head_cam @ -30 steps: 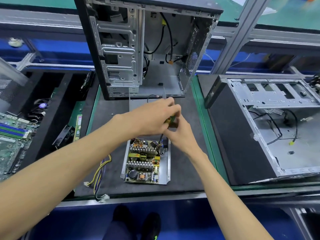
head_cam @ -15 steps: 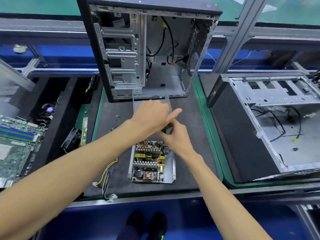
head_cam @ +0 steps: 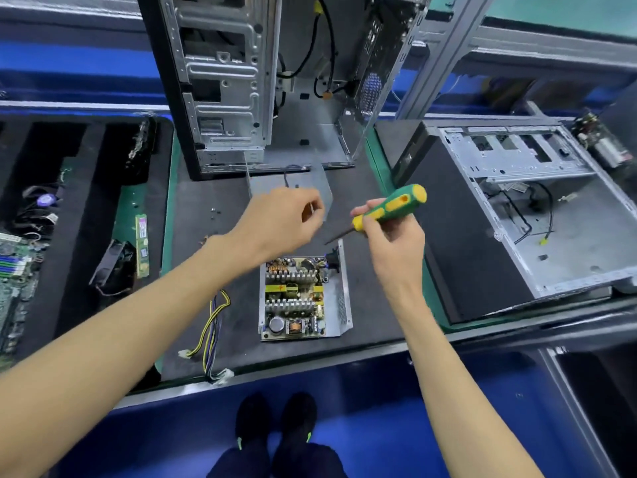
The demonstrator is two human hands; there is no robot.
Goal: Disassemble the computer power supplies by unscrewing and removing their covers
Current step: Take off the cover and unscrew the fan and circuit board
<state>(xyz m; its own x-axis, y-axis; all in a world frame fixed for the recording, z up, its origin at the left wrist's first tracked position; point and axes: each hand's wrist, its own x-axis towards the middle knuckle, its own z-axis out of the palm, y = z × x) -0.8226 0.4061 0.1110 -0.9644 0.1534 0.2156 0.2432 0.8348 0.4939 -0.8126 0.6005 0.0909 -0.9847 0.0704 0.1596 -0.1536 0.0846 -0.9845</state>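
Note:
The power supply [head_cam: 299, 298] lies open on the dark mat, its circuit board and heat sinks exposed in the grey metal tray. Its grey cover [head_cam: 324, 193] lies flat behind it, partly hidden by my left hand [head_cam: 279, 224]. That hand hovers above the mat with fingers curled, pinching what looks like a small screw [head_cam: 312, 209]. My right hand [head_cam: 396, 250] grips a green and yellow screwdriver [head_cam: 393, 207], lifted above the supply's far right corner, its tip pointing down and left.
An upright stripped computer case [head_cam: 241, 81] stands behind the mat. A second case [head_cam: 534, 201] lies on its side at right. The supply's cable bundle [head_cam: 212, 326] trails left. Loose screws [head_cam: 213, 213], a memory stick [head_cam: 142, 246], a fan [head_cam: 115, 267] and a motherboard [head_cam: 13, 270] lie at left.
My hands were joined at the screwdriver above the supply. They have since separated: the right hand swung the screwdriver up and right, and the left hand drew away to the left.

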